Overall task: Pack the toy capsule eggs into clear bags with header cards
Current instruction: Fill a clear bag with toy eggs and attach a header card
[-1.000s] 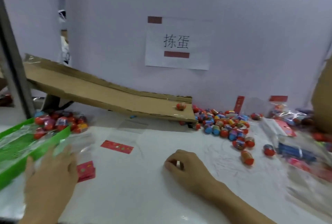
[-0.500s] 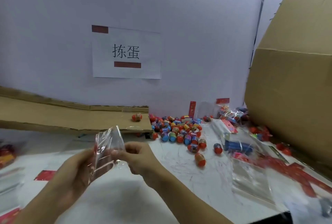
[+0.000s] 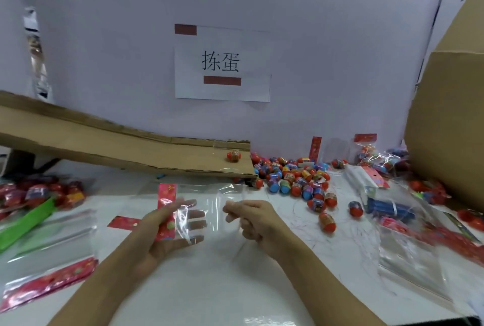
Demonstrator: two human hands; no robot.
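From my head camera, my left hand [image 3: 167, 226] lies under a clear bag [image 3: 207, 210], fingers spread flat along the plastic, with the red header card [image 3: 166, 210] running across my palm. I cannot tell whether my thumb pins the card or only rests by it, so the hand reads as released and supporting. I hold it this way, I judge, so the card end stays anchored while the far end is free to be opened.

My right hand [image 3: 251, 221] is curled at the bag's right edge, fingertips [image 3: 230, 206] bunched as if pinching the film. The plastic is too transparent for me to be sure it is caught, but the pull lines in it suggest a grasp meant to part the mouth.

The bag is empty. The loose eggs [image 3: 296, 179] lie in a heap beyond my right hand and further right, with a few strays closer to it. One egg [image 3: 234, 156] sits at the lower end of the cardboard ramp [image 3: 117, 147] ahead of my hands. Spare bags [image 3: 49, 255] lie to the left of my left hand.

Compared with half a second ago, the bag is no longer bunched upright between my close-set hands. It is now spread flat, with the header card in view and my hands drawn apart. The eggs have not moved.
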